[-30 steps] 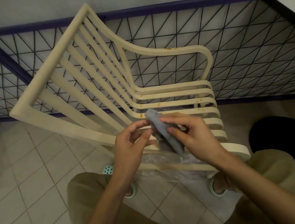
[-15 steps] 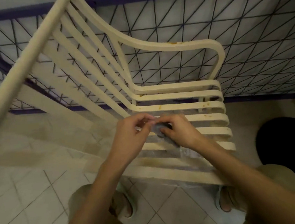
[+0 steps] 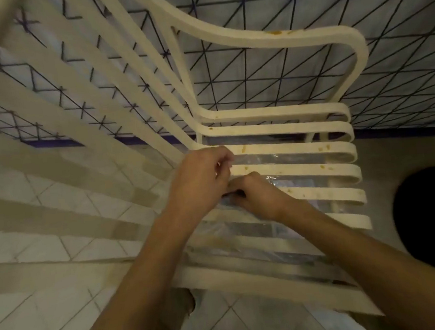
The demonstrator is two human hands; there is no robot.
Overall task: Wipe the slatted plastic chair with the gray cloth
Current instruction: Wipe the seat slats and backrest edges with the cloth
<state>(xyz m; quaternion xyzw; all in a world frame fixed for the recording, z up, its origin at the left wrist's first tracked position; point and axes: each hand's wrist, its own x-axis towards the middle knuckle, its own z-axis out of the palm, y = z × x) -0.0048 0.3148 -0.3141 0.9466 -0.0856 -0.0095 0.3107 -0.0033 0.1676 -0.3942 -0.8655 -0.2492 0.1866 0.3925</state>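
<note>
- My right hand [image 3: 258, 198] is curled knuckles-up and clamped on the small gray cloth [image 3: 227, 198]. Only a sliver of the fabric shows under my fingers.
- My left hand [image 3: 199, 182] meets it from nine o'clock with its fingers curled. I cannot tell whether they pinch the cloth too.
- Both hands are over the seat of the cream slatted plastic chair [image 3: 290, 170], near where the seat bends up into the back. The cloth is on or just above a middle slat.
- Orange-brown spots [image 3: 321, 148] dot the slats from one to three o'clock of my hands. Another smear marks the curved armrest [image 3: 313, 35] at one o'clock.
- I judge the wiping barely begun: the spotted slats, armrest and back are all left to do.
- A clear plastic sheet [image 3: 291, 183] lies under the seat slats. The pale tiled floor [image 3: 28, 326] is at eight o'clock, a black wire mesh fence [image 3: 308, 78] at twelve, and a dark round shape [image 3: 431, 214] at three.
</note>
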